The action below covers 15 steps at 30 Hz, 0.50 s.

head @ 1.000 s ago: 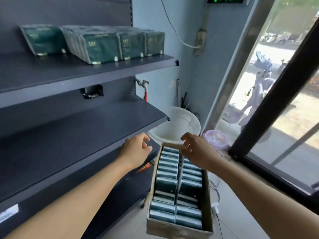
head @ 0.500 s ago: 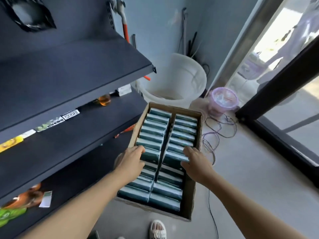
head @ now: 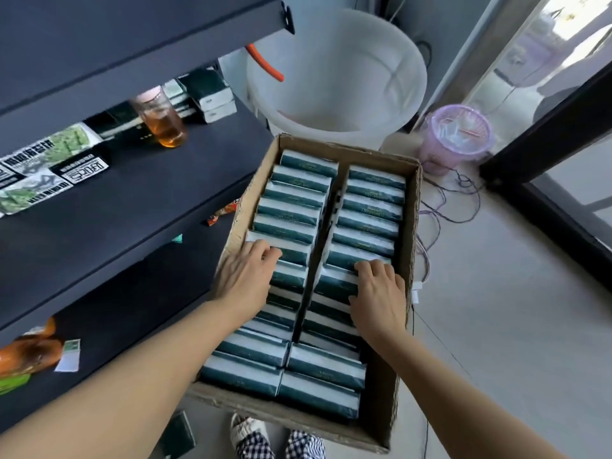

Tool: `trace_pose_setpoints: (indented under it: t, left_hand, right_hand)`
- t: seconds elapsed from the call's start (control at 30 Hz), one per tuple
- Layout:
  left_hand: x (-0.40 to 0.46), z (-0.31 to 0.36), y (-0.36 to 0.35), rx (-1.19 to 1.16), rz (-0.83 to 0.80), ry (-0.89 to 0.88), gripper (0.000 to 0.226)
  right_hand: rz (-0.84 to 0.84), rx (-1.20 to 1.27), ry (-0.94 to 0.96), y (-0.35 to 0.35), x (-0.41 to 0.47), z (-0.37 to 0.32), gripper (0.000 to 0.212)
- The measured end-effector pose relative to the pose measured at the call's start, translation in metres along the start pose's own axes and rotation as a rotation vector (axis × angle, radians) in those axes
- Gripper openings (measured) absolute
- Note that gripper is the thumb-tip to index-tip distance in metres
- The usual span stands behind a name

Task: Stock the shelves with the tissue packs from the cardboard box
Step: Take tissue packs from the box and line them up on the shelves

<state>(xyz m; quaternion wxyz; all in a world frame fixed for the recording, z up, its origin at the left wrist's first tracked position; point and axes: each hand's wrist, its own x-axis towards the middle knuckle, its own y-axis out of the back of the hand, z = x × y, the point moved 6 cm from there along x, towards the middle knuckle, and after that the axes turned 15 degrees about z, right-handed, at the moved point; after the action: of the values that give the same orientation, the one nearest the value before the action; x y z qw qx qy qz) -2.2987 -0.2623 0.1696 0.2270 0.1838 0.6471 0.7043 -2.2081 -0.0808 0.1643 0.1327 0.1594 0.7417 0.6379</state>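
Our left hand (head: 246, 276) and right hand (head: 381, 294) are resting on the tissue packs (head: 294, 213) in the cardboard box (head: 412, 226) on the floor, fingertips curling over pack edges. We cannot tell whether either is truly gripping; our hands are hiding those packs.

The cardboard box (head: 409, 233) is packed tight with tissue packs (head: 367, 210) in two rows, with only a thin gap down the middle. The left hand (head: 245, 276) and the right hand (head: 381, 293) lie on top of the packs. The dark shelf (head: 139, 207) beside the box has bare room near its front edge. A bottle (head: 164, 122) and labels (head: 49, 167) sit farther back. A white bucket (head: 334, 71) stands just behind the box.
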Motion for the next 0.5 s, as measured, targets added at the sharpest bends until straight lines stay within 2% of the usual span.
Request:
trace_pose_setpoints:
  t: [0.1,0.2,0.33,0.5]
  left_hand:
    - [0.001,-0.002,-0.006,-0.01,0.044,-0.005,0.052]
    - [0.005,-0.002,-0.006,-0.08,0.051,0.01,0.037]
    - [0.006,-0.005,0.014,-0.185,0.056,0.122,0.028]
    - [-0.001,-0.013,0.075,-0.257,0.12,0.211,0.022]
  right_hand:
    - [0.019,-0.032,-0.018,-0.009,0.0,0.0,0.037]
    - [0.03,-0.019,-0.03,-0.007,0.001,0.001,0.029]
    - [0.011,0.098,-0.065,0.016,0.001,0.001,0.035]
    - [0.001,0.286,-0.098,0.076,0.01,-0.005,0.037]
